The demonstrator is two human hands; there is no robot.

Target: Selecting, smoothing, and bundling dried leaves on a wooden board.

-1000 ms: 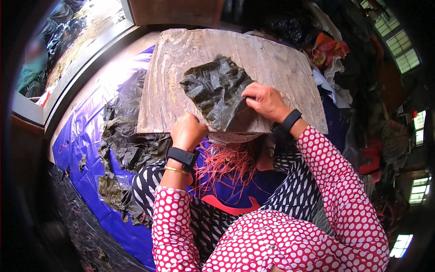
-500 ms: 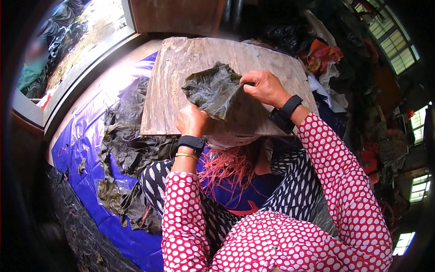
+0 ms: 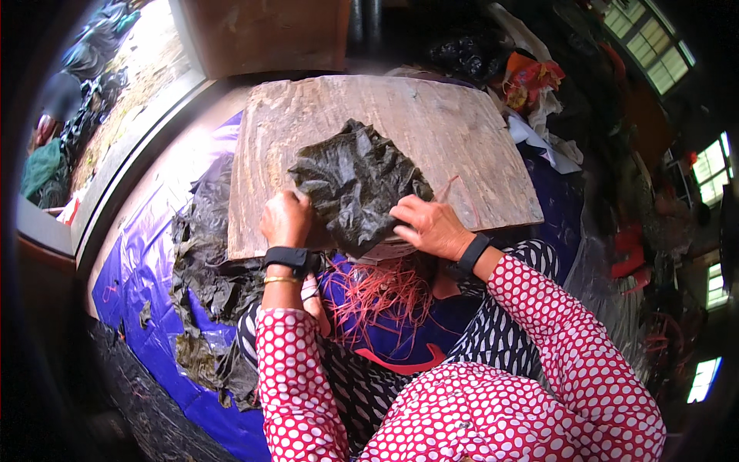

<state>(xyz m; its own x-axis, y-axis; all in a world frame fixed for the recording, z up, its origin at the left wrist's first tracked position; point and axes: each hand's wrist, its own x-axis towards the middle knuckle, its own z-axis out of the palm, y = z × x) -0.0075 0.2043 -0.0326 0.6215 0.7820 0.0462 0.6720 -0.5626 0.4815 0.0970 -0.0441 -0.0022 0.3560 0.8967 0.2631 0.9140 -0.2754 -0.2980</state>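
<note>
Both hands grip a dark crumpled leaf (image 3: 356,185) on the wooden board (image 3: 431,123): left hand (image 3: 286,219) curled at its left edge, right hand (image 3: 431,225) pinching its lower edge.

Dark green crinkled leaf (image 3: 356,185) under the fingers; grey-brown board (image 3: 431,123) beyond them; red strings (image 3: 381,296) below; blue sheet (image 3: 150,308); red, white-dotted sleeves (image 3: 539,339); black wristbands (image 3: 289,256).

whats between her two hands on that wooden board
In the head view, the dark green crumpled leaf lies between the left hand and the right hand, spread on the wooden board; both hands touch its edges.
</note>
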